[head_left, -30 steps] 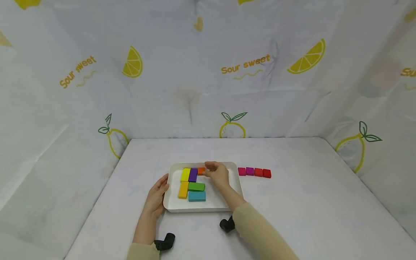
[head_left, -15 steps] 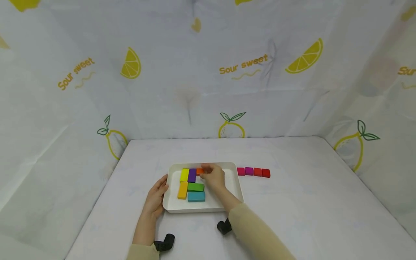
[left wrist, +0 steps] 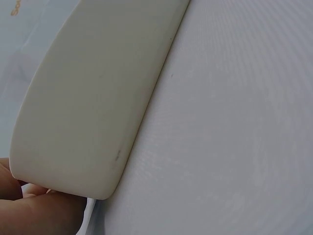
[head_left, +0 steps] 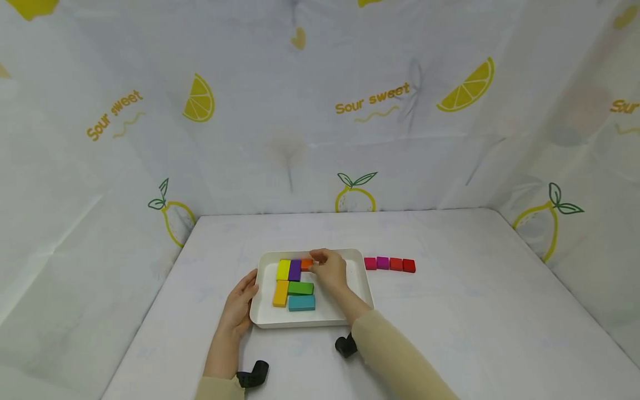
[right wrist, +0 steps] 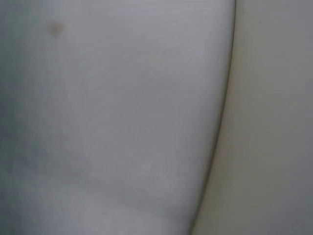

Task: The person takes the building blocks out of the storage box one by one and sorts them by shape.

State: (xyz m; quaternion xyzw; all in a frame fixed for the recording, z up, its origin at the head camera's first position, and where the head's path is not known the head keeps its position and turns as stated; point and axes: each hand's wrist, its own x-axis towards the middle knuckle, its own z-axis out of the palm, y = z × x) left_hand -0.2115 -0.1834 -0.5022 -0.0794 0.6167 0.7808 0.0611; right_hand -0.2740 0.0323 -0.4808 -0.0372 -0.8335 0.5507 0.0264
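Seating the orange block [head_left: 307, 264] beside the purple one [head_left: 295, 270] is the step in hand – the right hand [head_left: 330, 272] is pinching it at the tray's [head_left: 364, 283] far edge, while the left hand [head_left: 239, 303] is lying open against the near-left rim. Yellow [head_left: 283, 270], amber [head_left: 281, 293], green [head_left: 300, 288] and teal [head_left: 302, 303] blocks are sitting inside – next, I judge, comes pressing it flush and letting go
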